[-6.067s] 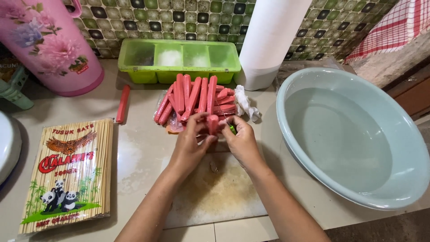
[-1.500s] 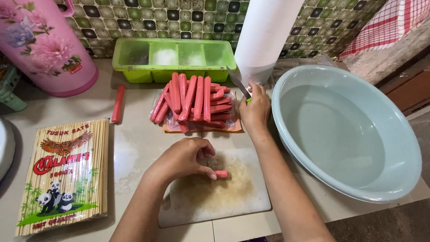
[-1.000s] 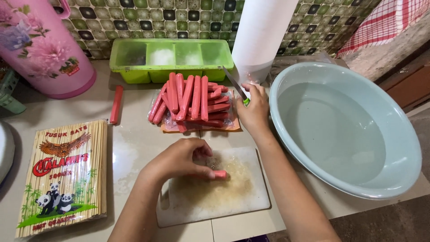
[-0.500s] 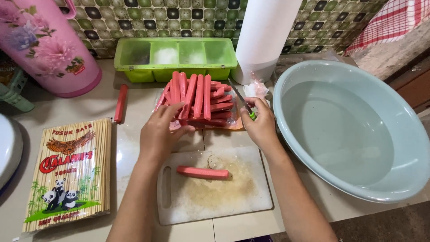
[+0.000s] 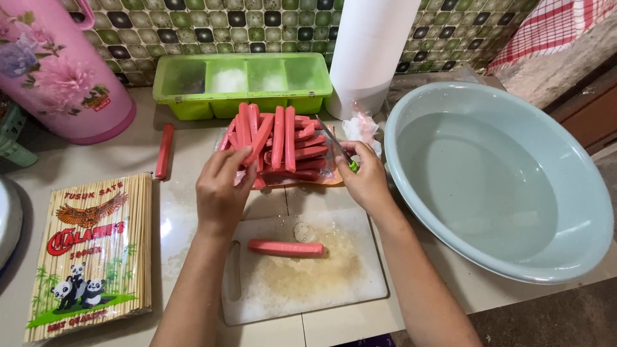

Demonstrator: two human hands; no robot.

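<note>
I judge the step in hand to be fetching: my left hand (image 5: 222,189) reaches with loosely curled fingers into the pile of red sausages (image 5: 279,141), touching the nearest one without yet closing on it. My right hand (image 5: 366,177), right of the pile, grips a small knife (image 5: 337,146), blade over the sausages. One sausage (image 5: 286,248) lies alone on the white cutting board (image 5: 305,273), just in front of the pile. Next, that hand needs to pinch a single sausage free.

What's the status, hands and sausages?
Left hand reaching into the sausage pile. Right hand holds a knife. One sausage lies on the cutting board, nothing blocking it.
</note>
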